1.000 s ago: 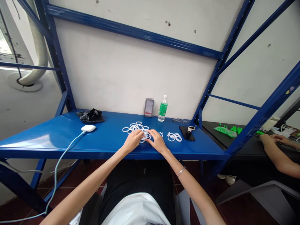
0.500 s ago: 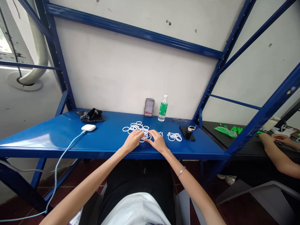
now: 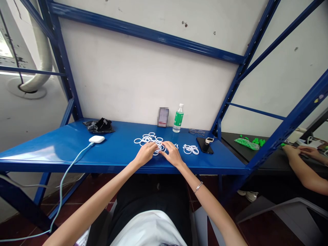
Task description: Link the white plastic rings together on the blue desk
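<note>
A loose heap of white plastic rings [image 3: 150, 139] lies on the blue metal shelf [image 3: 51, 148]. Both hands rest at the near edge of that heap, fingertips meeting over it. My left hand [image 3: 146, 152] has its fingers curled and pinched on rings. My right hand [image 3: 173, 153] does the same from the right; a thin bracelet is on that wrist. Which ring each hand grips is too small to make out. A smaller cluster of joined white rings [image 3: 191, 149] lies to the right of my right hand.
A white charger [image 3: 96, 139] with a pale cable lies left. Black crumpled bag [image 3: 98, 125] at back left. A green-label bottle [image 3: 178, 118], glasses [image 3: 196, 132], a black phone [image 3: 204, 145] with a watch on it stand right. Another person's arms [image 3: 304, 164] work at the neighbouring black table.
</note>
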A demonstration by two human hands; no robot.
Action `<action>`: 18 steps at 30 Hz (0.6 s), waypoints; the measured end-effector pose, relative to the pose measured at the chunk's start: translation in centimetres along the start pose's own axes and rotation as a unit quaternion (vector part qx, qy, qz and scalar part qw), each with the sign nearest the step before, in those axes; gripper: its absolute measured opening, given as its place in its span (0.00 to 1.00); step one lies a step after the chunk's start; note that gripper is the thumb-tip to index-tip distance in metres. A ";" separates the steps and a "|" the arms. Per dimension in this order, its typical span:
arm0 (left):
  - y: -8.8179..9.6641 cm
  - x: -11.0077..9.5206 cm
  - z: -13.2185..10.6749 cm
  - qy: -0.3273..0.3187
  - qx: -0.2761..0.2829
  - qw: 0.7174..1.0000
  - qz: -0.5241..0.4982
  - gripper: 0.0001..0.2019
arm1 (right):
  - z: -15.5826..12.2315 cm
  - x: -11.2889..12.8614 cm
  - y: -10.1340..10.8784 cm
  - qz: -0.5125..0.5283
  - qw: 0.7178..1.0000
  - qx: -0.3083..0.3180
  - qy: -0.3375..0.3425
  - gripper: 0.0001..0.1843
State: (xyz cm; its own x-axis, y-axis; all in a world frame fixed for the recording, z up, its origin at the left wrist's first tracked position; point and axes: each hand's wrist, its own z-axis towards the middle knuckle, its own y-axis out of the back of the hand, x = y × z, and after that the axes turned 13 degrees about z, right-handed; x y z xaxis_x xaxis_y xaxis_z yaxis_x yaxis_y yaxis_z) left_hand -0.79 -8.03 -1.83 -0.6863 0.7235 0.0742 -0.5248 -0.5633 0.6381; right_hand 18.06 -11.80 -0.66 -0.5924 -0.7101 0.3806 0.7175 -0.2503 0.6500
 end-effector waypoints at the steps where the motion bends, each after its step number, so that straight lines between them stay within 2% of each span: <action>1: 0.0 0.0 0.0 0.003 -0.003 1.000 0.003 0.14 | 0.0 0.1 0.0 -0.005 1.000 0.002 -0.002 0.21; 5: 0.0 0.1 0.1 0.038 -0.023 0.998 0.034 0.15 | 0.1 0.3 0.1 -0.052 0.998 -0.027 -0.030 0.23; 8: -0.2 0.4 0.0 0.091 -0.035 0.994 0.056 0.15 | 0.0 -0.2 -0.1 -0.089 0.989 -0.082 -0.080 0.21; 10: -0.4 0.7 -0.1 0.121 -0.035 0.990 0.061 0.14 | -0.2 -1.0 -0.3 -0.115 0.981 -0.097 -0.122 0.24; 14: -0.8 1.1 -0.3 0.153 -0.025 0.986 0.066 0.13 | -0.6 -2.3 -0.8 -0.155 0.968 -0.058 -0.188 0.26; 18: -1.1 1.2 -0.4 0.166 -0.006 0.982 0.090 0.12 | -0.8 -2.8 -1.0 -0.156 0.966 -0.017 -0.205 0.25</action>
State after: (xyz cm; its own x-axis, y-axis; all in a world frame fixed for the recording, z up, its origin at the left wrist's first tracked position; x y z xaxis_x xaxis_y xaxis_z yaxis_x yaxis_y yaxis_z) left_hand -1.22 -6.70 -2.78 -0.8934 0.4438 -0.0700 -0.3851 -0.6763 0.6279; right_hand 19.32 -10.10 -2.92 -0.8718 -0.2774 0.4037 0.4887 -0.4364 0.7555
